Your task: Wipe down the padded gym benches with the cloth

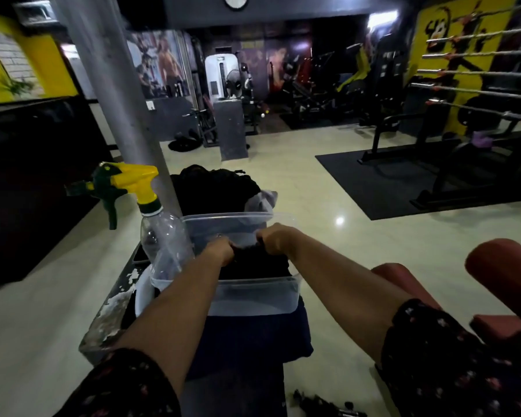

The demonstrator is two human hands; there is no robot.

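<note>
Over at the left edge of the worktop (pixel 109 314), where the paint is flaking, stands a clear spray bottle (pixel 163 236), upright, its yellow and green trigger head pointing left. Right behind it a grey pillar (pixel 112 85) climbs out of the top of the shot. The bottle sits just beside the left wall of a clear plastic tub (pixel 253 293), and a white object (pixel 143 293), too hidden to name, peeks out at the tub's near left corner. Now the action: the left hand (pixel 221 251) is down inside the tub, fingers curled tight on a bunched dark cloth (pixel 259 263), and the right hand (pixel 275 240) is clamped on the same cloth, just beside it, the knuckles nearly touching. The cloth lies in the middle of the tub, piled between the two wrists. Whether there is water in the tub, I cannot tell. Under the tub's near wall a dark blue towel (pixel 253 335) spreads toward the near edge of the worktop. Beyond the far wall, a black bundle (pixel 214 188) is heaped at the far end, with a grey rag (pixel 262 200) touching its right side. Off to the right, well apart from the tub, red padded rolls (pixel 503 266) stand over the pale floor, and farther back a black mat (pixel 373 182) carries dark gym frames.
</note>
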